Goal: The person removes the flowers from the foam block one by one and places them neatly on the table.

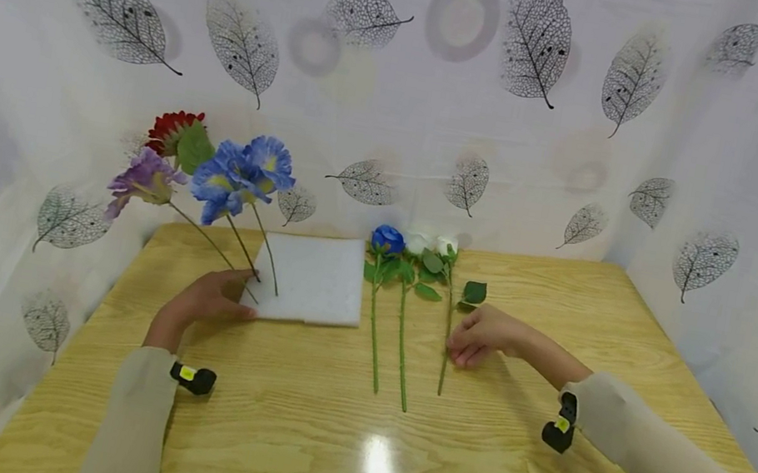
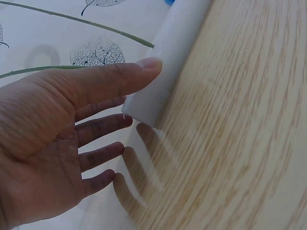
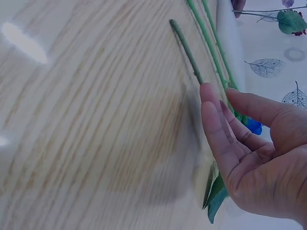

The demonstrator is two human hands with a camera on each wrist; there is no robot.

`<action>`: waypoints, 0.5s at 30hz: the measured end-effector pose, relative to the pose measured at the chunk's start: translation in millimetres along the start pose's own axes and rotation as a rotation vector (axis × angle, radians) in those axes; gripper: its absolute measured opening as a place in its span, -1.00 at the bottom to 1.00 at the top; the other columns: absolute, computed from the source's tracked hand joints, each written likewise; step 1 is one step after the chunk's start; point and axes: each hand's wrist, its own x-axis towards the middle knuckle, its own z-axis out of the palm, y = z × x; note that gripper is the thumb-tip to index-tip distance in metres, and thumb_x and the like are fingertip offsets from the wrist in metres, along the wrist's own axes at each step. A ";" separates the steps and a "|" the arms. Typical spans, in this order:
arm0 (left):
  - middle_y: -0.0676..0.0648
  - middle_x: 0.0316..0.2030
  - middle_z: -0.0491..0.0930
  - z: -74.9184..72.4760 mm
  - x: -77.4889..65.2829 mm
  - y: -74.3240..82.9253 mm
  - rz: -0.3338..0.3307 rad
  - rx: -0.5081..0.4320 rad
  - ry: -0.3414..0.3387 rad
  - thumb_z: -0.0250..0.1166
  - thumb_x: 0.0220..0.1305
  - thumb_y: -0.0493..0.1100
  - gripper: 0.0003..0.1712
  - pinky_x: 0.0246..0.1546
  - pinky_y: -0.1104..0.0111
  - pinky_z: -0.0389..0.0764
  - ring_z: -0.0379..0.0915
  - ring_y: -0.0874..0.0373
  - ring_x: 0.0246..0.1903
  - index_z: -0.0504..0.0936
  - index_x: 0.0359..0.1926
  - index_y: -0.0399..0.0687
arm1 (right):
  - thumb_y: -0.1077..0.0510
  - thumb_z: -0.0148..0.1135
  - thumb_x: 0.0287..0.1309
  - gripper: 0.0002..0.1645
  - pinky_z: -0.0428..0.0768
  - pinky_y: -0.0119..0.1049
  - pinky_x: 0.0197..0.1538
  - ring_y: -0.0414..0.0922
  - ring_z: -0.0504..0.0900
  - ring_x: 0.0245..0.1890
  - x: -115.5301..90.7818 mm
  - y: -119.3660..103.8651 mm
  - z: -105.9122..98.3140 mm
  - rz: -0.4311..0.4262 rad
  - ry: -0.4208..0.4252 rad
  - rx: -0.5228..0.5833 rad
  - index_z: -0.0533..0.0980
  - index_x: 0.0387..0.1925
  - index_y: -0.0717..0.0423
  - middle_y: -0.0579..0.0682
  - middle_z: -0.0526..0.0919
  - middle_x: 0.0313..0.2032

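Observation:
A white foam block lies at the back left of the table, with a purple flower, blue irises and a red flower standing in it on thin stems. My left hand touches the block's near left corner; in the left wrist view its thumb rests along the foam edge and its other fingers stay fairly straight. At the white rose on the right, my right hand reaches over the stem. The fingers hide part of that stem, while the thumb stands apart from them.
Left of that rose lie a blue rose and another white rose, their green stems pointing toward me. The wooden table carries a bright reflection near its front. A leaf-patterned white curtain encloses the back and sides.

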 end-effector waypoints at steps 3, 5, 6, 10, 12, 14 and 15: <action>-0.37 0.54 0.11 -0.5 -0.5 -0.8 0.005 -0.007 0.000 0.50 0.20 0.13 0.07 0.46 -0.30 0.12 -0.06 -0.41 0.52 0.19 0.57 -0.11 | 0.25 0.27 0.35 -0.75 0.79 -0.26 -0.23 -0.15 0.79 -0.41 1.3 -6.2 -0.7 -0.021 -0.002 -0.003 0.67 -0.15 0.43 0.04 0.79 -0.44; -0.37 0.54 0.11 -0.6 -0.4 -1.3 0.005 -0.014 -0.001 0.50 0.20 0.13 0.06 0.46 -0.30 0.12 -0.06 -0.41 0.52 0.19 0.57 -0.10 | 0.25 0.26 0.35 -0.72 0.79 -0.22 -0.21 -0.14 0.79 -0.39 2.3 -12.1 -0.8 -0.040 -0.003 -0.004 0.65 -0.11 0.46 0.06 0.80 -0.41; -0.37 0.54 0.12 -0.6 -0.4 -1.5 0.006 -0.017 -0.001 0.50 0.20 0.13 0.06 0.46 -0.30 0.13 -0.06 -0.41 0.52 0.19 0.57 -0.10 | 0.24 0.25 0.36 -0.70 0.79 -0.20 -0.18 -0.13 0.79 -0.37 3.4 -15.2 -0.8 -0.054 -0.004 -0.004 0.64 -0.08 0.47 0.06 0.80 -0.39; -0.37 0.54 0.13 -0.8 -0.2 -1.8 0.008 -0.023 -0.001 0.51 0.19 0.13 0.06 0.46 -0.30 0.13 -0.05 -0.41 0.52 0.21 0.57 -0.10 | 0.24 0.24 0.37 -0.66 0.78 -0.08 -0.06 -0.07 0.80 -0.29 11.5 -28.7 0.2 -0.121 0.009 -0.005 0.61 -0.01 0.49 0.08 0.80 -0.31; -0.37 0.53 0.15 -0.8 -0.3 -2.1 0.015 -0.022 0.001 0.51 0.19 0.13 0.05 0.46 -0.29 0.13 -0.04 -0.40 0.52 0.22 0.56 -0.10 | 0.22 0.24 0.37 -0.63 0.76 -0.02 -0.01 -0.03 0.80 -0.25 18.4 -35.0 1.1 -0.160 0.021 0.005 0.60 0.03 0.49 0.10 0.79 -0.28; -0.37 0.53 0.15 -0.6 -0.2 -2.6 0.020 -0.021 0.003 0.51 0.20 0.12 0.04 0.46 -0.29 0.13 -0.03 -0.40 0.52 0.23 0.56 -0.10 | 0.20 0.27 0.37 -0.60 0.74 0.03 0.04 -0.02 0.80 -0.22 26.4 -41.4 3.0 -0.191 0.033 0.019 0.59 0.06 0.47 0.11 0.79 -0.24; -0.37 0.53 0.16 -0.4 -0.1 -2.9 0.024 -0.020 0.004 0.51 0.20 0.11 0.03 0.46 -0.28 0.13 -0.03 -0.40 0.52 0.23 0.56 -0.11 | 0.18 0.28 0.37 -0.59 0.73 0.04 0.06 -0.02 0.80 -0.21 31.0 -44.2 4.3 -0.204 0.037 0.028 0.59 0.07 0.46 0.10 0.79 -0.23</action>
